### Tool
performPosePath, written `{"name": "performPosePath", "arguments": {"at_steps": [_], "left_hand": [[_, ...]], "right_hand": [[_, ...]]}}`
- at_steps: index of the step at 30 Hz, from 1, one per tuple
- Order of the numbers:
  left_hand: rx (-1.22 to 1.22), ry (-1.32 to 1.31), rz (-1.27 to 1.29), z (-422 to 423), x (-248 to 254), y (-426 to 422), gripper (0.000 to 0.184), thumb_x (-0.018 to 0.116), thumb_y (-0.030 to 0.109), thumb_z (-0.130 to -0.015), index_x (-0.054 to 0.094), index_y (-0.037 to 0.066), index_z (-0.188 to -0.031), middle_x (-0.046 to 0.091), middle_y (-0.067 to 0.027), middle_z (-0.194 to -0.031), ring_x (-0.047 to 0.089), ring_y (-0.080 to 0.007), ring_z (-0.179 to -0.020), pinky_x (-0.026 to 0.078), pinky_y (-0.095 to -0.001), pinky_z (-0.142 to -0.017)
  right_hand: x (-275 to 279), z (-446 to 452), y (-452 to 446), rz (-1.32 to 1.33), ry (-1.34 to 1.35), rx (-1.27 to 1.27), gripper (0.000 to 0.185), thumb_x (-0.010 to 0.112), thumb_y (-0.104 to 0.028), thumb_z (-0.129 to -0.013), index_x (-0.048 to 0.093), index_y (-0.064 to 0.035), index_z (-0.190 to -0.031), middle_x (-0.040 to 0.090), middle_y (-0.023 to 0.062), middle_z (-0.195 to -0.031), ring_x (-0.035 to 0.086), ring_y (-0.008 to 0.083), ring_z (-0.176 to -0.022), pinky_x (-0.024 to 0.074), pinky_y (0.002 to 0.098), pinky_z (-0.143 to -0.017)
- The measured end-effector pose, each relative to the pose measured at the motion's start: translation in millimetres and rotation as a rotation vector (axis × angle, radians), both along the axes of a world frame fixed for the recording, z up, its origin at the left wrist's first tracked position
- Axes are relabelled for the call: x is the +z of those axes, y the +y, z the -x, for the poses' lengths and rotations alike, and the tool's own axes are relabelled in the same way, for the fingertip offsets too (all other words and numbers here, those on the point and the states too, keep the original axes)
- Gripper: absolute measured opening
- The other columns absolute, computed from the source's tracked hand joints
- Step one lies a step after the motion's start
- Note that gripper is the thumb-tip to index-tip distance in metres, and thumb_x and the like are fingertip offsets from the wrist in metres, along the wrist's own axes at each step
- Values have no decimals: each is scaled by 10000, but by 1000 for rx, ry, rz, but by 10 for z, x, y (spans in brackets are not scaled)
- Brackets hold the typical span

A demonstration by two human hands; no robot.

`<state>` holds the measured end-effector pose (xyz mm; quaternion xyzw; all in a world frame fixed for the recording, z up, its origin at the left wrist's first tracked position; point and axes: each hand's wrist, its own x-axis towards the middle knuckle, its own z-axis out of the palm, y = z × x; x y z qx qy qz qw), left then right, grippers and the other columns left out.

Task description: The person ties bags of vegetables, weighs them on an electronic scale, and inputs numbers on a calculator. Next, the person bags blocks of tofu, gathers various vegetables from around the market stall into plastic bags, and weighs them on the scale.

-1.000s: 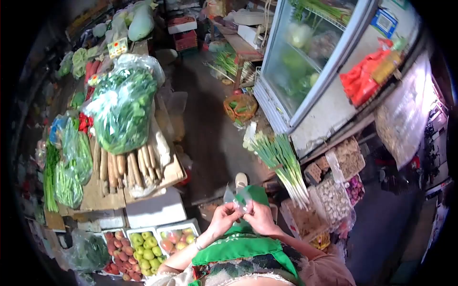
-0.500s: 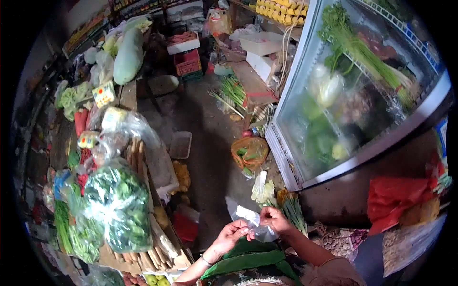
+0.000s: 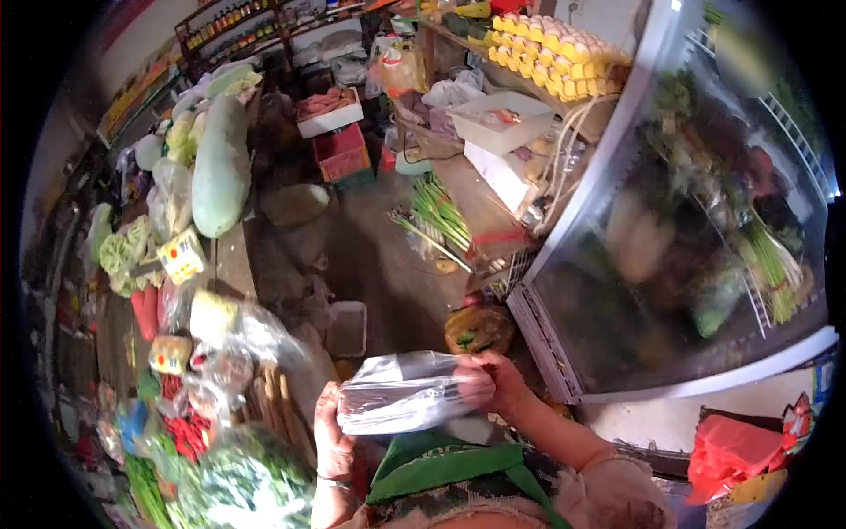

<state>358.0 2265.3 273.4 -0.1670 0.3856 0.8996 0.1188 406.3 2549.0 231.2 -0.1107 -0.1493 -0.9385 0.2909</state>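
A clear plastic bag [image 3: 405, 393] is stretched out flat and wide between my two hands, above the green apron [image 3: 449, 467]. My left hand [image 3: 331, 423] is closed on the bag's left end, the thumb side against its edge. At the other end my right hand [image 3: 495, 381] pinches the bag, and part of its fingers shows through the plastic. A bag with orange netting and green vegetables [image 3: 478, 330] lies on the floor just beyond my right hand.
Bagged leafy greens [image 3: 251, 480] and a large winter melon [image 3: 222, 167] lie on the left stall. Ahead are green onions [image 3: 441, 212], a red crate [image 3: 342, 153] and yellow egg trays [image 3: 555, 57]. A glass-door fridge [image 3: 652, 264] stands at right, near red bags [image 3: 736, 445].
The plastic bag, earlier small and bunched between my fingers, is now spread wide. My hands have moved apart, the left one leftward. The view has tilted up toward the back of the shop.
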Motion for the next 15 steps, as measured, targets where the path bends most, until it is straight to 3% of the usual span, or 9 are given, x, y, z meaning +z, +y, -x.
{"name": "performPosePath", "arguments": {"at_steps": [1,2,4,6,7,9,12,13,15], "left_hand": [[-43,51,27,256,-99,-113,89,606,139,-891,542,93,-849,553,36,-738,501,-59,-601,447,-191,-558],[-46,62,40,515,1,-61,92,613,136,-889,541,97,-846,552,38,-729,499,-58,-601,443,-189,-554],[-136,127,105,1120,230,61,84,610,137,-896,548,104,-849,553,38,-733,504,-61,-615,444,-196,-552],[-322,154,172,1677,529,295,71,605,134,-902,559,104,-856,563,36,-754,513,-61,-651,450,-208,-566],[-465,147,205,1871,694,501,64,601,130,-904,565,101,-861,573,35,-774,519,-60,-679,455,-217,-582],[-839,254,604,2262,305,847,59,586,124,-911,601,85,-953,594,26,-815,515,-58,-718,467,-232,-618],[-1240,433,675,2646,16,1423,125,584,150,-918,588,83,-1023,604,-5,-872,537,-97,-773,476,-265,-659],[-1321,461,646,2794,-43,1590,147,583,158,-920,584,83,-1046,607,-15,-891,545,-111,-791,479,-276,-673],[-1410,488,605,3164,-141,1934,193,581,175,-924,576,81,-1092,613,-36,-929,560,-137,-827,486,-298,-701]], "right_hand": [[251,250,-56,3,-10,-8,235,465,-223,-922,559,-36,-1029,626,119,-901,598,232,-694,516,324,-644],[566,501,-132,-422,-159,-1,253,517,-217,-894,577,-45,-1070,625,124,-957,615,202,-786,527,292,-657],[715,1007,-302,-840,-315,-1,292,570,-211,-866,594,-55,-1112,624,130,-1012,632,173,-879,537,261,-670],[448,1367,-515,-1317,640,-430,457,527,-310,-915,488,-17,-1263,569,135,-1179,582,201,-1043,493,347,-858],[527,1536,-577,-1183,492,-407,422,567,-289,-899,521,-68,-1256,584,116,-1165,572,230,-1066,499,401,-839],[685,1875,-699,-889,208,-383,386,645,-246,-868,586,-171,-1242,615,79,-1138,553,289,-1113,510,508,-801],[830,2573,-168,-1567,874,-643,280,696,-303,-839,600,-107,-1015,587,58,-1098,563,180,-904,490,342,-761],[944,2726,128,-1615,726,-574,258,705,-320,-834,578,-109,-914,581,39,-1108,561,160,-939,478,304,-794],[638,2964,379,-1501,499,-734,343,645,-385,-868,582,-113,-1066,586,62,-1127,564,165,-964,473,309,-811]]}}
